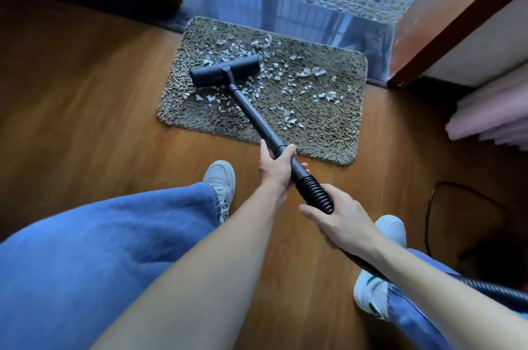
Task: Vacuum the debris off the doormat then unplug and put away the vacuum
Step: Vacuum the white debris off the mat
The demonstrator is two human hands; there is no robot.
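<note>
A shaggy grey-green doormat [328,121] lies on the wooden floor before a doorway. Several white scraps of debris [308,72] are scattered across its middle and far side. The black vacuum floor head [225,71] rests on the mat's left part, with scraps around it. Its black wand [254,115] slopes back toward me. My left hand [275,166] is wrapped around the wand's lower end. Just behind it my right hand [340,219] grips the ribbed black hose [314,192], which runs on under my right forearm to the lower right.
A metal threshold strip [300,18] and pebbled floor lie beyond the mat. A wooden door frame [457,23] stands at right, dark wood at left. A black cord [428,221] curves on the floor at right near a dark shape. Pink folded fabric [491,118] sits at right.
</note>
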